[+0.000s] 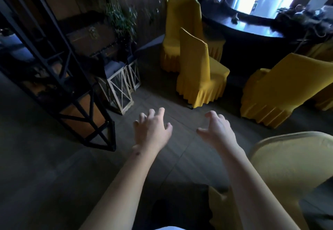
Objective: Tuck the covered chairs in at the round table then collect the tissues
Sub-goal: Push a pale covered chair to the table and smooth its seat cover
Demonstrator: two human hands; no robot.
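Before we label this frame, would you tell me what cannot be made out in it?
All head view:
- Tissues: none identifiable; the small items on the round table are blurred and glare-washed.
- Right-hand yellow chair: cut off by the frame edge.
- Shelf unit contents: too dark.
- Left hand and right hand: visible, empty.

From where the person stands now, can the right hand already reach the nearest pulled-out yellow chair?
Probably not yet: the right hand hangs open over bare floor, with the yellow chair farther ahead. Nothing blocks the way.
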